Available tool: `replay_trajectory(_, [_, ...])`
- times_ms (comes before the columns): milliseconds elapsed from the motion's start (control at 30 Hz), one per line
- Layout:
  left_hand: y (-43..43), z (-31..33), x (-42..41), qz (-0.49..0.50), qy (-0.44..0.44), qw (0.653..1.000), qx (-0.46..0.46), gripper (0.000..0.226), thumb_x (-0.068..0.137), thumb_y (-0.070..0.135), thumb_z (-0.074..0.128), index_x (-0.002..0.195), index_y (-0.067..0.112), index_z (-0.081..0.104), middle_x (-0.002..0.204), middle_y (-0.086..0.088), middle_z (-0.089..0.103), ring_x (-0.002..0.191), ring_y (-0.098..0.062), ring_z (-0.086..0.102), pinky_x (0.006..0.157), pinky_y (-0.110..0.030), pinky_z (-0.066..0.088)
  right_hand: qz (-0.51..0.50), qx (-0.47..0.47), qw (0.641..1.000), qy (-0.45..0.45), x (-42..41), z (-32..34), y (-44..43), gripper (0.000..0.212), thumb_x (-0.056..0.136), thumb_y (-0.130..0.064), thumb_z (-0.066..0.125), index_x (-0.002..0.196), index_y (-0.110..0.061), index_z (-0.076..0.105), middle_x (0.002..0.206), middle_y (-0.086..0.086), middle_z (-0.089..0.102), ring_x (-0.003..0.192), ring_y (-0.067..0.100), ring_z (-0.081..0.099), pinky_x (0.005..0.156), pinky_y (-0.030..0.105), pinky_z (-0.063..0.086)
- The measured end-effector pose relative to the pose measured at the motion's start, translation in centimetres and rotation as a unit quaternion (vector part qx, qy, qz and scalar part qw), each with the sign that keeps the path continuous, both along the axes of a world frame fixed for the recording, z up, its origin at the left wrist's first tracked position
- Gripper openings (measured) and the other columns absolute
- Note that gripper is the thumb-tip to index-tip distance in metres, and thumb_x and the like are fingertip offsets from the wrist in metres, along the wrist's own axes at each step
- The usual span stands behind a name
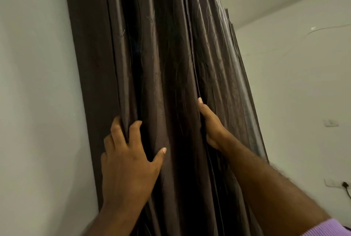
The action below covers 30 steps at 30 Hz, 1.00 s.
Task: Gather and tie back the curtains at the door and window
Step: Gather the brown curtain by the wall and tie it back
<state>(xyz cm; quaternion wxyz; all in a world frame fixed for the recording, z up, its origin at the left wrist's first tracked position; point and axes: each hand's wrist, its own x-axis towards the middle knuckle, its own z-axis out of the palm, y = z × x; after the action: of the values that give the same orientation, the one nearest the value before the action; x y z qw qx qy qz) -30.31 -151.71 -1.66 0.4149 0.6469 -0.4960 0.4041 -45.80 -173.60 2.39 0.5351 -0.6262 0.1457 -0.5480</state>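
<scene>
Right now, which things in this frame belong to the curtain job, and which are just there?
In the job: curtain, left hand holding its folds, right hand holding its edge.
Just there: wall switch, socket with plug, wall wire.

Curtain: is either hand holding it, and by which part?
Both hold the curtain. The left hand grips a fold near its left side; the right hand grips a panel's vertical edge near the middle.
</scene>
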Motion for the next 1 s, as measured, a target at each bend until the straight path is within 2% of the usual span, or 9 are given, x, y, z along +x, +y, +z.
replay_trajectory(100, [0.0,0.1,-0.4,0.0,0.008,1.0,0.02,0.084,0.073,0.044,0.076,0.141,0.026,0.031,0.148,-0.006,0.019,0.125,-0.038,0.044,0.087,-0.052,0.052,0.056,0.026,0.998,-0.01,-0.7,0.4,-0.4,0.071,0.08,-0.078,0.055,0.125,-0.025,0.069,0.124,0.011,0.071,0.113,0.031,0.069,0.094,0.05,0.056])
replay_trajectory(267, [0.3,0.6,-0.4,-0.052,0.035,0.998,0.025,0.092,0.081,0.018,0.064,0.149,0.037,0.004,0.151,0.004,0.007,0.133,-0.031,0.036,0.096,-0.043,0.048,-0.025,-0.045,0.997,0.058,-0.1,1.9,0.3,0.033,0.094,-0.042,0.062,0.114,-0.016,0.067,0.109,0.004,0.076,0.094,0.011,0.075,0.082,0.032,0.058])
replay_trajectory(300, [0.3,0.7,-0.3,-0.075,0.048,0.996,0.019,0.097,0.082,0.015,0.061,0.148,0.043,-0.004,0.152,0.006,0.006,0.134,-0.029,0.034,0.098,-0.041,0.047,-0.044,-0.058,0.996,0.059,0.1,2.2,1.2,0.018,0.097,-0.037,0.059,0.113,-0.031,0.064,0.103,0.003,0.075,0.088,0.004,0.074,0.075,0.024,0.057])
replay_trajectory(333, [0.6,0.8,-0.2,-0.095,0.056,0.994,0.014,0.103,0.082,0.011,0.06,0.146,0.05,-0.011,0.153,0.008,0.006,0.134,-0.028,0.035,0.097,-0.04,0.047,-0.076,-0.066,0.994,0.05,0.5,2.6,2.0,0.037,0.1,-0.033,0.055,0.132,-0.017,0.046,0.099,0.0,0.072,0.084,-0.001,0.072,0.07,0.019,0.054])
replay_trajectory(367, [0.9,1.0,0.0,-0.11,0.059,0.992,0.013,0.108,0.082,0.008,0.058,0.144,0.056,-0.016,0.153,0.008,0.008,0.131,-0.027,0.038,0.094,-0.04,0.049,-0.101,-0.086,0.99,0.055,0.9,2.8,2.9,0.027,0.102,-0.03,0.052,0.12,-0.011,0.057,0.1,-0.006,0.069,0.085,-0.004,0.069,0.072,0.019,0.054])
replay_trajectory(400, [1.3,1.0,0.1,-0.115,0.058,0.991,0.018,0.109,0.083,0.006,0.056,0.143,0.06,-0.017,0.154,0.008,0.01,0.128,-0.027,0.041,0.092,-0.041,0.051,-0.119,-0.102,0.986,0.054,1.4,3.0,4.0,0.028,0.103,-0.027,0.049,0.13,-0.025,0.055,0.106,-0.009,0.067,0.092,-0.003,0.068,0.08,0.024,0.055])
replay_trajectory(533, [3.7,1.7,1.7,-0.088,0.071,0.993,0.018,0.071,0.085,0.006,0.053,0.146,0.039,0.039,0.153,-0.006,0.027,0.113,-0.035,0.057,0.092,-0.045,0.05,-0.111,-0.156,0.981,0.023,4.9,3.7,10.9,0.027,0.103,-0.02,0.049,0.124,-0.027,0.065,0.118,-0.003,0.072,0.111,0.016,0.068,0.102,0.048,0.053])
replay_trajectory(767, [11.2,4.4,7.0,-0.099,0.151,0.982,-0.05,0.036,0.083,0.005,0.06,0.117,0.014,0.068,0.125,-0.014,0.056,0.102,-0.043,0.06,0.089,-0.045,0.046,-0.181,-0.34,0.922,0.036,13.3,5.9,26.3,0.024,0.104,-0.031,0.037,0.097,-0.021,0.058,0.088,0.007,0.069,0.08,0.023,0.068,0.073,0.043,0.061])
replay_trajectory(1000, [14.6,4.5,5.6,-0.187,0.168,0.967,-0.04,0.044,0.079,0.074,0.045,0.103,0.037,0.052,0.102,0.013,0.05,0.087,-0.012,0.054,0.073,-0.028,0.04,-0.147,-0.283,0.946,0.055,11.0,3.6,29.1,0.029,0.105,-0.03,0.043,0.099,-0.016,0.068,0.092,0.0,0.073,0.085,0.013,0.07,0.078,0.035,0.059])
